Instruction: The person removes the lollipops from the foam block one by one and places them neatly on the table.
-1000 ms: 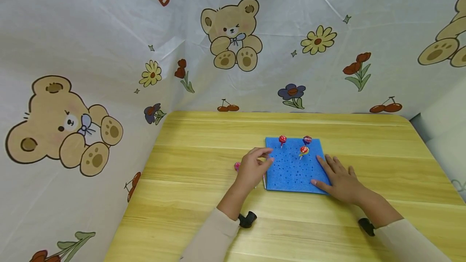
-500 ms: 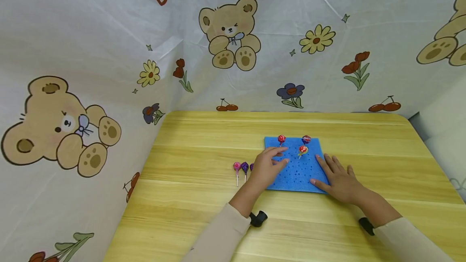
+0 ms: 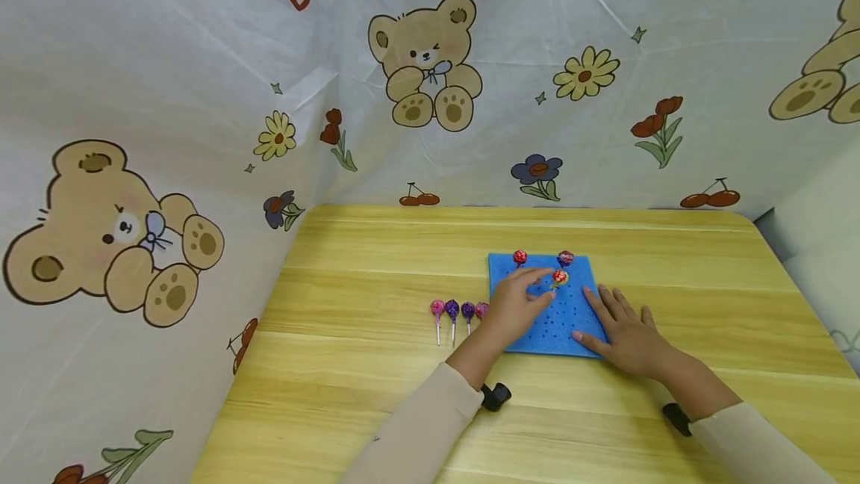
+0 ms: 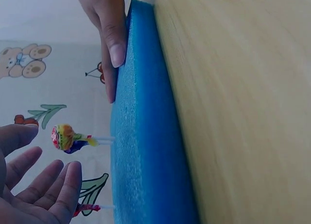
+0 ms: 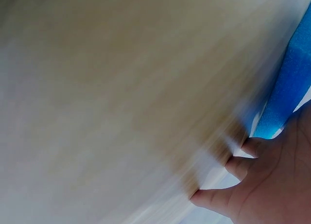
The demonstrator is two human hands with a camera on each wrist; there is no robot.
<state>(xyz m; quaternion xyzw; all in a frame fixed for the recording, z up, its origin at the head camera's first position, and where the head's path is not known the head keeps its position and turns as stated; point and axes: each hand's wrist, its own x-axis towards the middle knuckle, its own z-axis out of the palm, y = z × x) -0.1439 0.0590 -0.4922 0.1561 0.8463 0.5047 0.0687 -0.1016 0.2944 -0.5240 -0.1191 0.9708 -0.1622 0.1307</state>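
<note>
A blue foam board (image 3: 537, 338), dotted with small holes, lies on the table. Three wrapped lollipops stand upright in it: a red one (image 3: 519, 257) at the back left, a dark purple one (image 3: 566, 258) at the back right, and a red-and-yellow one (image 3: 560, 276) in front of that. My left hand (image 3: 516, 312) is over the board, fingers and thumb spread around the red-and-yellow lollipop (image 4: 63, 137); the left wrist view shows a gap between the fingers (image 4: 73, 187) and the candy. My right hand (image 3: 628, 338) rests flat on the board's right edge, with fingers reaching onto the table.
Left of the board, several lollipops lie in a row on the wooden table (image 3: 349, 349), among them a pink one (image 3: 437, 308) and a purple one (image 3: 452, 308). My left forearm passes in front of the row. A cloth (image 3: 430, 163) printed with bears hangs behind the table.
My left hand has moved right, from the board's left edge to the red-and-yellow lollipop, uncovering the row of lollipops on the table. My right hand has stayed in place.
</note>
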